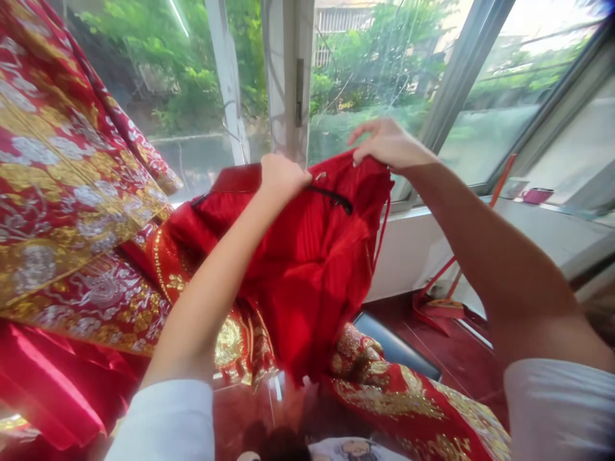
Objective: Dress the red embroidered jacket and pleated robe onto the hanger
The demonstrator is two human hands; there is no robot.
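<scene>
A red garment (307, 269) hangs spread between my two hands, its plain red inside facing me. Gold-embroidered parts show below on both sides. My left hand (284, 176) is closed over the upper edge, beside a black strip (336, 198) that may be part of a hanger. At the upper right corner my right hand (387, 144) bends over the cloth, thumb and fingers at its edge. Most of its grip is behind the fabric. A thin red cord (382, 234) dangles from that side.
Left of me hangs a large gold-and-silver patterned red garment (72, 160). Windows (375, 77) stand in front. To the right are a broom (444, 307), a red dustpan (425, 310) and a pink cup (537, 195) on a ledge. A dark flat-topped object (398, 346) stands on the red floor.
</scene>
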